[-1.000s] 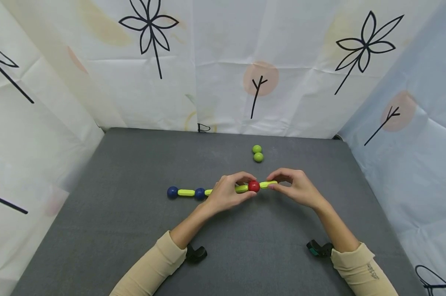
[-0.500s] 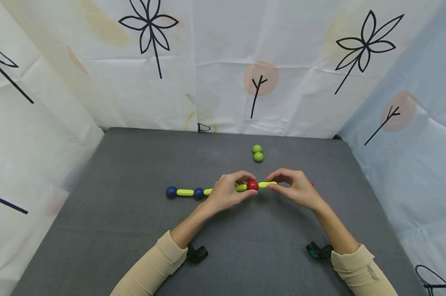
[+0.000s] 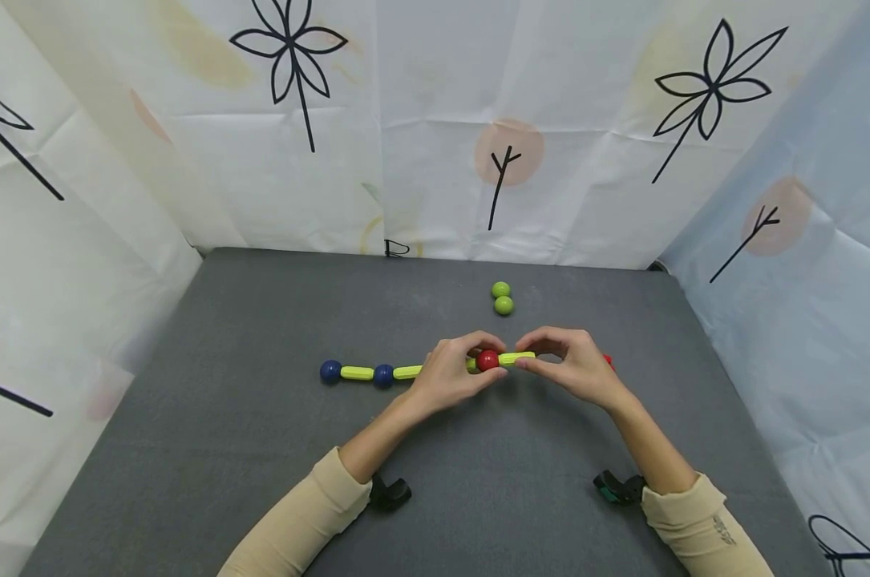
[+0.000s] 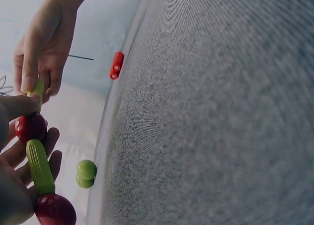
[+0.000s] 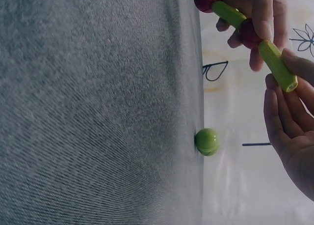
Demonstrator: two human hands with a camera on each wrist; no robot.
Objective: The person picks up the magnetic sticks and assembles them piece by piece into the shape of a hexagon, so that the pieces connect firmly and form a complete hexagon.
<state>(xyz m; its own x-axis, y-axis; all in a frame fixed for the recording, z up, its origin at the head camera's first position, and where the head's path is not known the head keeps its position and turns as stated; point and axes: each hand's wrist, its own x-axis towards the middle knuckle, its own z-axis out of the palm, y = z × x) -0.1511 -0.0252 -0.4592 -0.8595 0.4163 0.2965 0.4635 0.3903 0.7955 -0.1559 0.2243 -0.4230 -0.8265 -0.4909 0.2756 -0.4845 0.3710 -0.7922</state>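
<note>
A chain of balls and yellow-green rods stretches from left to right in the head view. At its left end are two blue balls joined by a yellow-green rod. My left hand holds the chain at a red ball, thumb and fingers around it. My right hand pinches the yellow-green rod at the chain's right end, whose tip faces outward with nothing on it. The left wrist view shows a second red ball farther along, which my left hand hides in the head view.
Two green balls touch each other on the grey table beyond the hands. Red rods lie past my right hand, mostly hidden by it in the head view. Patterned white cloth stands around the table.
The chain has shifted slightly to the left. My left fingertips now reach past the red ball toward the end rod. A red rod has come into sight beside my right hand.
</note>
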